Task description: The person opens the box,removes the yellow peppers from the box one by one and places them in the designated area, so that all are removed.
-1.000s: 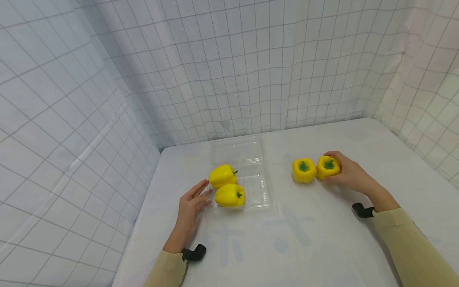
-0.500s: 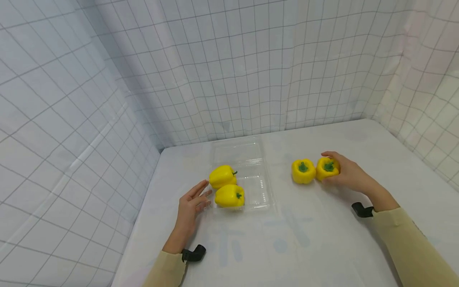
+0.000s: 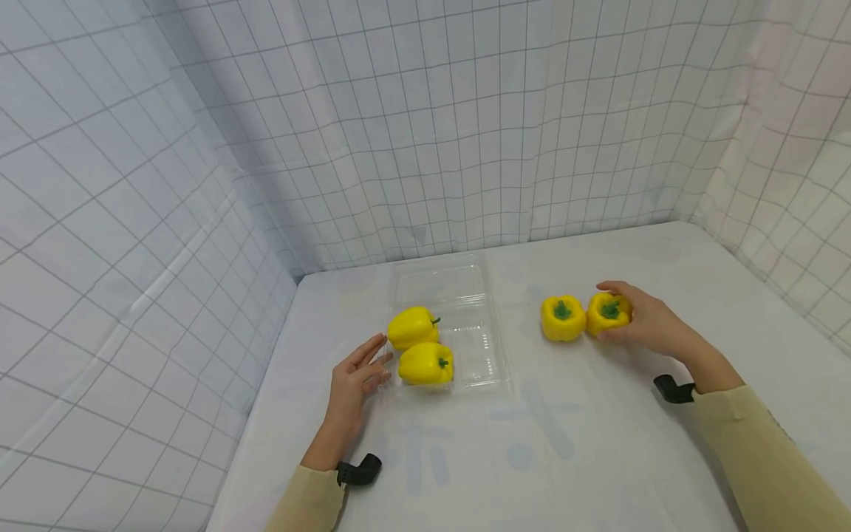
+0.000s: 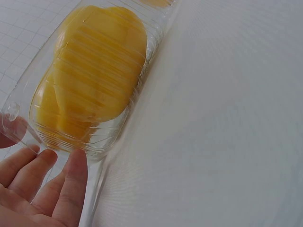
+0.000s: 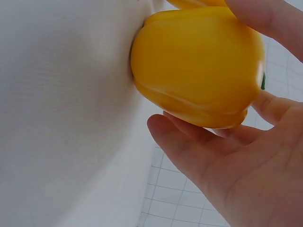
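My right hand [image 3: 654, 321] grips a yellow bell pepper [image 5: 199, 66] that stands upright on the table, its green stem up. Thumb and fingers lie around its sides. Just left of it stands another yellow bell pepper [image 3: 562, 319], right up against the first in the head view. Two more peppers, a rear one [image 3: 412, 327] and a front one [image 3: 425, 363], lie on their sides in the left part of a clear plastic clamshell container [image 3: 480, 355]. My left hand [image 3: 349, 388] is at that container's left end, fingers fairly straight, fingertips [image 4: 76, 161] right at its ribbed wall.
The container's clear lid [image 3: 439, 282] lies folded back toward the rear of the white table [image 3: 479, 458]. Grid-patterned curtains [image 3: 452, 125] enclose the back and both sides. A black wrist camera [image 3: 360, 469] sits on the left wrist.
Hardly anything differs. The right hand and the pepper it grips have shifted very slightly; the left hand stays at the container.
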